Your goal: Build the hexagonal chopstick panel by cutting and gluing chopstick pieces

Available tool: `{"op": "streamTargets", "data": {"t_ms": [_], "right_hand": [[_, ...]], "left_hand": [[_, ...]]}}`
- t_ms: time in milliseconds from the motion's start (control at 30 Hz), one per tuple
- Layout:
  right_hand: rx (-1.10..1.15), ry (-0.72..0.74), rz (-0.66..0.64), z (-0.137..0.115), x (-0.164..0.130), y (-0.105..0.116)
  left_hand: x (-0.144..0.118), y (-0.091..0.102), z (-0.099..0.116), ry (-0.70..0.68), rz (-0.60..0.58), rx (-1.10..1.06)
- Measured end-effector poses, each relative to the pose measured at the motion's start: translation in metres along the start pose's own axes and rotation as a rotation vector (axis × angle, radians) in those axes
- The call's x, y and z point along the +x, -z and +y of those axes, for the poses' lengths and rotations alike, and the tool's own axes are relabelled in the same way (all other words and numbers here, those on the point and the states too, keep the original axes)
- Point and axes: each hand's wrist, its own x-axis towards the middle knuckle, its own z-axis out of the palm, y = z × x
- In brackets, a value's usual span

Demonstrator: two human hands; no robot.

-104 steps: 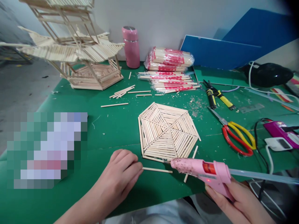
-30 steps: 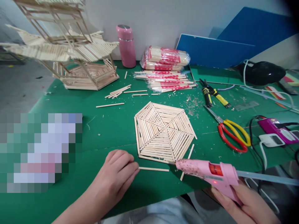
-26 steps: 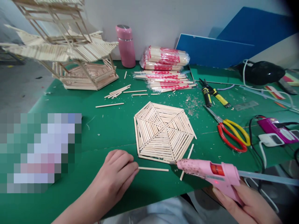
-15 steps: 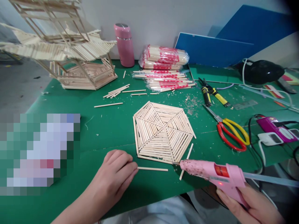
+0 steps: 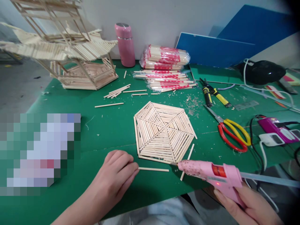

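Note:
My left hand point(image 5: 120, 175) is closed, pinching one end of a thin wooden stick point(image 5: 153, 169) that lies just in front of the panel's near edge. The many-sided panel point(image 5: 164, 131) is built of sticks laid in wedge-shaped sections and rests flat on the green table. In my right hand point(image 5: 246, 203) is a pink hot glue gun point(image 5: 208, 173), with a clear glue stick running out of its back. Its nozzle is at the panel's near edge; whether it touches cannot be made out. Another loose stick point(image 5: 191, 153) lies partly behind the gun.
A stick-built pavilion model point(image 5: 79, 53) stands at the back left, next to a pink flask point(image 5: 125, 45). Wrapped chopstick bundles point(image 5: 165, 59) lie at the back. On the right are yellow-handled pliers point(image 5: 214, 93), red-and-yellow scissors point(image 5: 234, 134) and a purple power strip point(image 5: 274, 128).
The glue gun has shifted slightly left along the panel's near edge. My left hand and the stick it pinches have hardly moved.

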Motion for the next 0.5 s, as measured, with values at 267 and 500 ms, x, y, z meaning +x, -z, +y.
{"op": "streamTargets", "data": {"t_ms": [267, 500], "right_hand": [[0.115, 0.027, -0.065, -0.036, 0.013, 0.003], [0.04, 0.026, -0.044, -0.004, 0.0, -0.004]], "left_hand": [[-0.001, 0.002, 0.0, -0.002, -0.008, -0.007], [0.001, 0.002, 0.001, -0.005, 0.007, 0.006]]}}
